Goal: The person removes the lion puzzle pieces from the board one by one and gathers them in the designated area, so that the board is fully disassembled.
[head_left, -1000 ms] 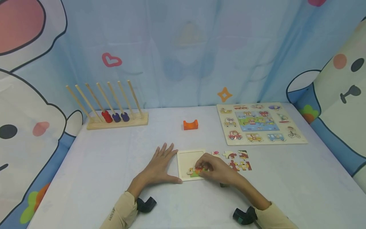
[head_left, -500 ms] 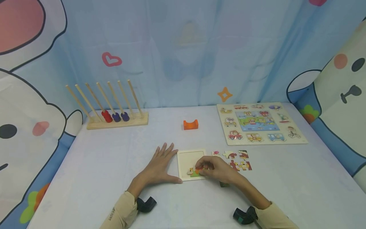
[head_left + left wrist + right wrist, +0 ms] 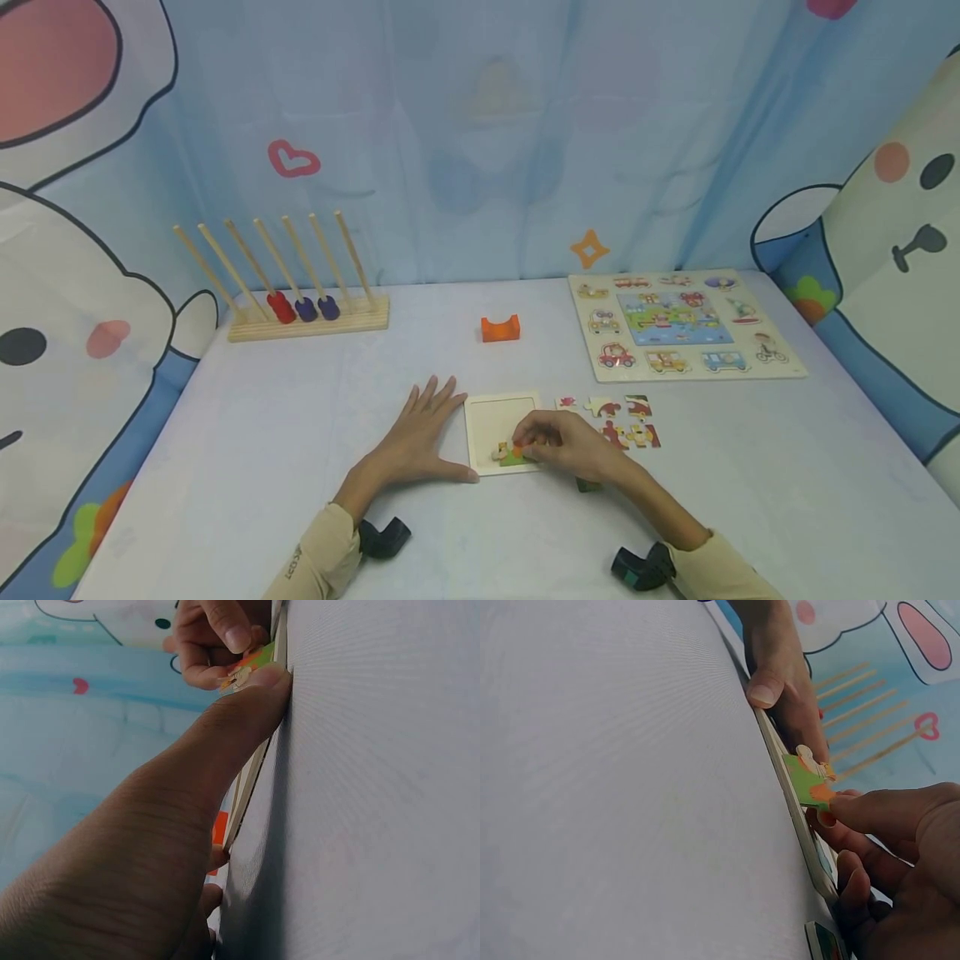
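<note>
A square wooden puzzle tray (image 3: 498, 412) lies in front of the person. My left hand (image 3: 420, 437) rests spread at its left side, thumb at the near corner and index fingertip at the far corner. With bent fingers, my right hand (image 3: 570, 446) pinches a green and orange jigsaw piece (image 3: 804, 780) between thumb and fingers over the tray's near right part. The fingers cover part of the piece. In the right wrist view the piece stands tilted at the tray's near rim. Part of the tray's right side is hidden under the right hand.
Several loose jigsaw pieces (image 3: 641, 433) lie right of the tray, and a dark green one (image 3: 587, 484) lies below the right wrist. Farther back are an orange block (image 3: 500, 328), a picture puzzle board (image 3: 757, 367) and a wooden bead rack (image 3: 307, 325).
Both hands stay almost in place. The right fingers shift slightly on the jigsaw piece, and less of its red part shows now.
</note>
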`<state>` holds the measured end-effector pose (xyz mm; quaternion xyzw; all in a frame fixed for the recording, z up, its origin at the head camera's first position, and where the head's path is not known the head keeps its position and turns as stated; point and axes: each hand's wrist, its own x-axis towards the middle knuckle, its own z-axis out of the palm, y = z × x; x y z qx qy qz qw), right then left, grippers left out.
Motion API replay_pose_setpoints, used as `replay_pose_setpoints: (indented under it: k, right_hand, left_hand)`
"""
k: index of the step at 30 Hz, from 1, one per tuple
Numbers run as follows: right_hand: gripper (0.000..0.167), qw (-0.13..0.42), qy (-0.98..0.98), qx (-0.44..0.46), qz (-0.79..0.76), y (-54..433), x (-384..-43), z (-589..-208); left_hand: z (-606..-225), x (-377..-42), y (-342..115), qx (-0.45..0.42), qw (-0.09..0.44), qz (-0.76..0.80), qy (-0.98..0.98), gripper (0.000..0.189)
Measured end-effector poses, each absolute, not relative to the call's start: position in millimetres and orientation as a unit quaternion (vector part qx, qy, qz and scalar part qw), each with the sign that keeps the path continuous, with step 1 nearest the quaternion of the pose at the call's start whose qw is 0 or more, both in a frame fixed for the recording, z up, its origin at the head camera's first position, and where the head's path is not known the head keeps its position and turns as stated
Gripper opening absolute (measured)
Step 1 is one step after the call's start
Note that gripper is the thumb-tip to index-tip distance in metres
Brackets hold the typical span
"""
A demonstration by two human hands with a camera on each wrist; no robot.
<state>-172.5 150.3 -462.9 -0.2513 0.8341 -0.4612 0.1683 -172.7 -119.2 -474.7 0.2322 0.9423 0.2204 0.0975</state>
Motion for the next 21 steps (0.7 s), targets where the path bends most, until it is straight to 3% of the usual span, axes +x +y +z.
replay_pose_setpoints:
  k: [21]
  right_hand:
    - [0.008, 0.149, 0.84, -0.236, -0.466, 143.8, -166.2, -454.7]
  left_hand:
    - [-476.1, -172.6, -119.0, 0.23, 0.098, 0.217, 0.944, 0.113]
